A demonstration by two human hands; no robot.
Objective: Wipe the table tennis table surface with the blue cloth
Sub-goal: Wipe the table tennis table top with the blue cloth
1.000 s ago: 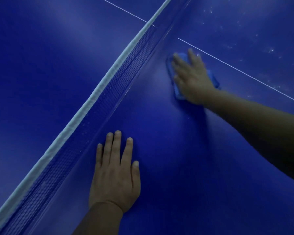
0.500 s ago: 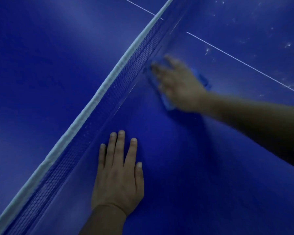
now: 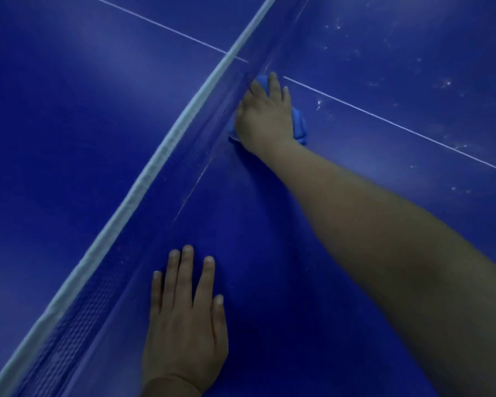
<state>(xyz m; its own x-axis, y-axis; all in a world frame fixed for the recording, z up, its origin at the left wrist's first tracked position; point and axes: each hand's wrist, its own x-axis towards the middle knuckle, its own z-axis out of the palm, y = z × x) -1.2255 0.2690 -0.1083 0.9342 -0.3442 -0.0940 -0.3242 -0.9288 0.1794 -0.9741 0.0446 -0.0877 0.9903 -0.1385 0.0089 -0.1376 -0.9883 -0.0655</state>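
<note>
The dark blue table tennis table [image 3: 284,253] fills the view. My right hand [image 3: 265,116] presses flat on the blue cloth [image 3: 298,126], right against the foot of the net, where the white centre line meets it. The cloth shows only at the hand's edges; most of it is hidden under the palm. My left hand [image 3: 185,319] rests flat on the table nearer to me, fingers straight and spread, beside the net and holding nothing.
The net [image 3: 143,179] with its white top band runs diagonally from lower left to upper right. A thin white centre line [image 3: 398,126] crosses the near half. Pale dust specks [image 3: 441,83] lie on the surface at the upper right.
My right hand slid the cloth left to the net, then along the net's foot toward the centre line. My left hand stayed planted on the table.
</note>
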